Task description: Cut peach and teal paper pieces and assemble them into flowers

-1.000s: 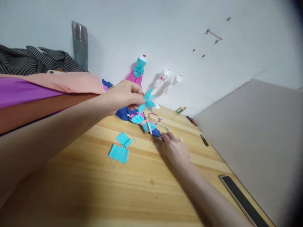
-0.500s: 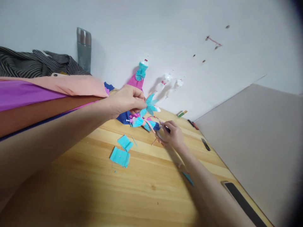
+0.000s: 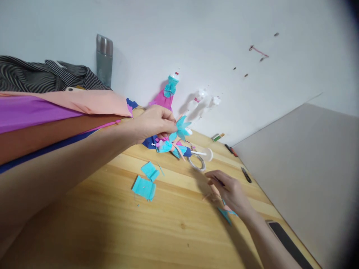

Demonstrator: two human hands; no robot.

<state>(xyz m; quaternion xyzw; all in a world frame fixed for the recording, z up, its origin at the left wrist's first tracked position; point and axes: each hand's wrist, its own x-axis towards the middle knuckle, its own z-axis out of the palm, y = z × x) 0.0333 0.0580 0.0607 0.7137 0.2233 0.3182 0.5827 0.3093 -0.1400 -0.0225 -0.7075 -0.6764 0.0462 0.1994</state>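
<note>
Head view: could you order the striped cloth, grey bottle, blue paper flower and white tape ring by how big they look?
1. Striped cloth
2. Grey bottle
3. Blue paper flower and white tape ring, too alike to rank

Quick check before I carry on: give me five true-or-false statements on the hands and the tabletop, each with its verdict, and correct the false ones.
1. The left hand pinches a blue paper flower. True.
2. The right hand grips the white tape roll. False: hand and roll are apart.
3. Two flat blue paper pieces lie on the wooden table. True.
4. The striped cloth covers the blue paper pieces. False: it lies at the far left of the view, near the grey bottle.
5. The paper flower is held above the table surface. True.
</note>
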